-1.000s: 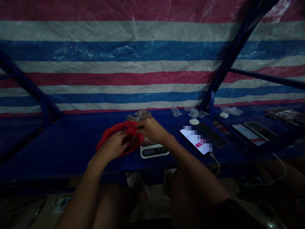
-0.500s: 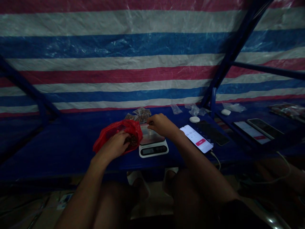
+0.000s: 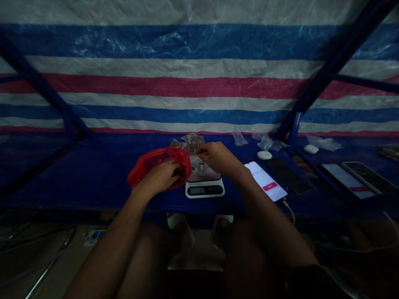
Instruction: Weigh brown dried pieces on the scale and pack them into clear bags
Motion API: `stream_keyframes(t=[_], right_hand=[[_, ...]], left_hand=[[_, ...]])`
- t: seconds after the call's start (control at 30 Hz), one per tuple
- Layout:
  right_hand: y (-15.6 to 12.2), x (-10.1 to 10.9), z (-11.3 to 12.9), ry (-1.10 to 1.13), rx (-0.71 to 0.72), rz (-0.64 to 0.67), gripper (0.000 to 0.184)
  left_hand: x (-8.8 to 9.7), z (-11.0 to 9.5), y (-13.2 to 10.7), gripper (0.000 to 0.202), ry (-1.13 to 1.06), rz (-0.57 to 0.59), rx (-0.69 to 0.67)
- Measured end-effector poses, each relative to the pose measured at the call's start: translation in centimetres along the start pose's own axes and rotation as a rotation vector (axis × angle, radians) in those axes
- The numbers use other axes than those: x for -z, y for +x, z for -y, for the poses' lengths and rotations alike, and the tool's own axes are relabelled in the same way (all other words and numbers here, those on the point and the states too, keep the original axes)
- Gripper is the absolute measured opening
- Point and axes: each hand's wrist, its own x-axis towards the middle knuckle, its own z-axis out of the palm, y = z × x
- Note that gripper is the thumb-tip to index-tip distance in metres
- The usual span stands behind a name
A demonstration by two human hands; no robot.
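A crumpled red plastic bag [image 3: 152,162] lies on the blue shelf [image 3: 93,182] with dark small pieces inside. My left hand [image 3: 163,176] rests in the bag's mouth, fingers curled down into it. Just right of the bag stands a small white digital scale [image 3: 205,185] with a shiny pan. My right hand [image 3: 218,158] hovers over the back of the pan, fingers pinched together; what they hold is too small and dark to name. A small pale object [image 3: 202,167] sits on the pan under that hand.
Small clear packets of dark pieces [image 3: 188,143] lie behind the scale. A lit phone [image 3: 265,187] on a cable lies to the right, with a white round case [image 3: 264,155] and empty clear bags [image 3: 268,142] behind it. More phones [image 3: 355,178] lie far right. Striped tarp backs the shelf.
My right hand has left the red bag and moved right, over the scale's pan. My left hand stays in the bag. The camera has tilted down slightly.
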Motion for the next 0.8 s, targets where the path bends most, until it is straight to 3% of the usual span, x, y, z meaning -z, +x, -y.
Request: stream_keyframes(t=[0.13,0.23,0.43,0.57,0.7,0.8], right_hand=[[-0.2,0.4,-0.5,0.079,0.005,-0.065,0.027],[-0.4,0.6,-0.6,-0.011,0.019,-0.084,0.027],[0.0,-0.9,1.1,-0.326,0.231,0.106,0.02],[0.7,-2.2,1.9,-0.451,0.275,0.174,0.023],[0.8,-2.7,1.9,-0.483,0.297,0.181,0.021],[0.5,-1.9,1.7,-0.4,0.297,0.159,0.016]], left_hand=[[0.0,-0.1,0.2,0.018,-0.008,-0.008,0.002],[0.1,-0.4,0.1,0.02,-0.018,0.011,-0.022],[0.3,-0.1,0.0,0.021,-0.03,0.004,-0.026],[0.3,0.2,-0.3,0.023,-0.053,0.02,-0.021],[0.2,0.6,-0.4,0.023,-0.064,0.05,-0.037],[0.2,0.9,-0.3,0.022,-0.035,0.04,-0.036]])
